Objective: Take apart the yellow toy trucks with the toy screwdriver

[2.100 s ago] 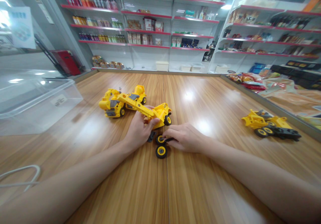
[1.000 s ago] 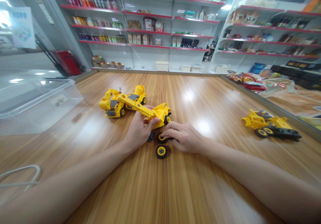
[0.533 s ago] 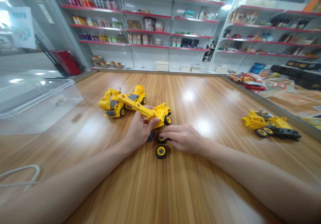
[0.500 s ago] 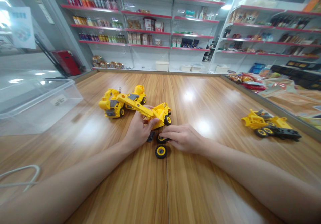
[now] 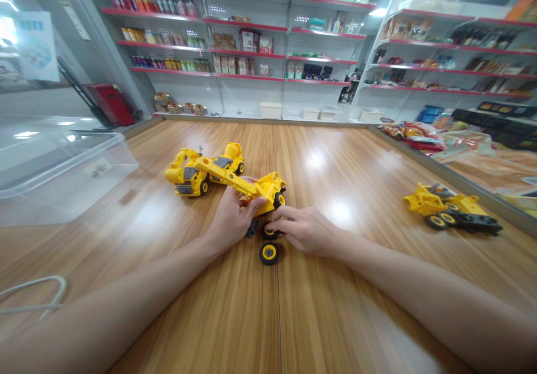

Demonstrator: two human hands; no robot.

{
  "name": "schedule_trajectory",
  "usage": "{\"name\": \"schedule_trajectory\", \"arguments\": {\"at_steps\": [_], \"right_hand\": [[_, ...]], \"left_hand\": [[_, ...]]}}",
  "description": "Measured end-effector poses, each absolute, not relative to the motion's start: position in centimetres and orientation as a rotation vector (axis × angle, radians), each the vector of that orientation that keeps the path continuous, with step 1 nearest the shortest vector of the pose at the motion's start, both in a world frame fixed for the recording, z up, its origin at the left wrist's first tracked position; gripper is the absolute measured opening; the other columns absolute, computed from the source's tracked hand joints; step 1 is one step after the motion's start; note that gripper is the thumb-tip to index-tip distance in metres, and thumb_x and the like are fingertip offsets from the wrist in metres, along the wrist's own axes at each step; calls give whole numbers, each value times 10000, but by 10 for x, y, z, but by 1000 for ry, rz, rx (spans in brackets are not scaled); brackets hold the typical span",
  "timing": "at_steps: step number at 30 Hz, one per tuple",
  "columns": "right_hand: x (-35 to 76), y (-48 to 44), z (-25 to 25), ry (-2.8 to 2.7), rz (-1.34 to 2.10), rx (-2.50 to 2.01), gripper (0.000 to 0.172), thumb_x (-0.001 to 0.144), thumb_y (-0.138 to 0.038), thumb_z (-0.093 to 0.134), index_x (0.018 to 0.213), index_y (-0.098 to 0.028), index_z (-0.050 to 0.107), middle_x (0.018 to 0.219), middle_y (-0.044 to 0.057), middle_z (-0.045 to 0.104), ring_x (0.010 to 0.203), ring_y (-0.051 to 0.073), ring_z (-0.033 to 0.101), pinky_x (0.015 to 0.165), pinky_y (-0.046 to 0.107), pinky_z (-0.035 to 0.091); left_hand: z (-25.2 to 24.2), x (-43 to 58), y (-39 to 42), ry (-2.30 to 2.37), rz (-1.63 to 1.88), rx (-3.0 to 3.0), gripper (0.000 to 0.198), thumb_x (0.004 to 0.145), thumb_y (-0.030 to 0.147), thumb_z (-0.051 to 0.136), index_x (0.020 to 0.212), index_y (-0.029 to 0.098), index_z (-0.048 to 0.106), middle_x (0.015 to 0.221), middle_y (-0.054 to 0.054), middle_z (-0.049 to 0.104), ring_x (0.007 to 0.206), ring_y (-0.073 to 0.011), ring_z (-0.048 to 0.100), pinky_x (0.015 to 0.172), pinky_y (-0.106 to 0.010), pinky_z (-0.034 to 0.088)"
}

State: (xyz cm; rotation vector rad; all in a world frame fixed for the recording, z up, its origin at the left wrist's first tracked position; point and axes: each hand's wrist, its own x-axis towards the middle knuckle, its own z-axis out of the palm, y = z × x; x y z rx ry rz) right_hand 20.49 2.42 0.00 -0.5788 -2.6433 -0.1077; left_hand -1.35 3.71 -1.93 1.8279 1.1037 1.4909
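Mid-table, my left hand (image 5: 235, 217) is closed around a yellow toy construction truck (image 5: 271, 187) with a long boom, thumb on its near side. One black-tyred wheel shows at the truck's right end. Just below the truck, the fingers of my right hand (image 5: 308, 228) are pinched on a black toy wheel (image 5: 268, 231) with a yellow hub, partly covered by the fingertips. A second toy wheel (image 5: 269, 253) lies nearer to me, touched by neither hand. Behind my left hand stand a yellow toy vehicle (image 5: 187, 175) and a yellow toy mixer truck (image 5: 232, 156), partly overlapped by the boom.
Yellow and black toy truck parts (image 5: 453, 209) lie at the table's right. A clear plastic bin (image 5: 100, 167) stands at the left, a white cable (image 5: 59, 290) nearer to me. Packaged goods (image 5: 419, 133) lie beyond the right edge; stocked shelves (image 5: 247, 77) line the back.
The fingers of my right hand have shifted slightly at the wheel and look more bent. My left hand and the truck stay practically in place.
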Motion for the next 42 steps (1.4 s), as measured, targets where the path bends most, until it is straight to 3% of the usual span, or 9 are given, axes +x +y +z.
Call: {"name": "schedule_trajectory", "arguments": {"at_steps": [8,26,33,42], "right_hand": [[204,21,2,-2760,-154,-626,407,915,-244,536,1322,-236,544,1145,68,585,757,129,582,557,237,432],[207,19,10,-2761,15,-581,228,899,-177,529,1112,-175,612,1100,77,607,827,139,616,644,242,487],[207,20,7,-2697,-31,-564,297,881,-122,489,1151,-175,601,1094,78,600,816,142,609,629,240,496],[205,23,5,-2563,43,-520,194,927,-159,507,1095,-168,606,1053,85,631,907,152,631,739,249,540]], "left_hand": [[-17,-13,36,1104,1492,1834,329,870,343,629,1151,217,513,1192,-91,565,1050,-230,608,837,-377,558],[-17,-13,36,1102,1495,1836,337,869,339,628,1159,220,505,1190,-91,558,1034,-228,610,826,-377,562],[-17,-14,36,1112,1487,1837,335,873,346,630,1156,219,505,1203,-93,550,1050,-228,604,831,-371,561],[-16,-13,35,1112,1472,1843,324,880,341,623,1157,221,505,1206,-90,550,1044,-226,607,843,-380,560]]}}
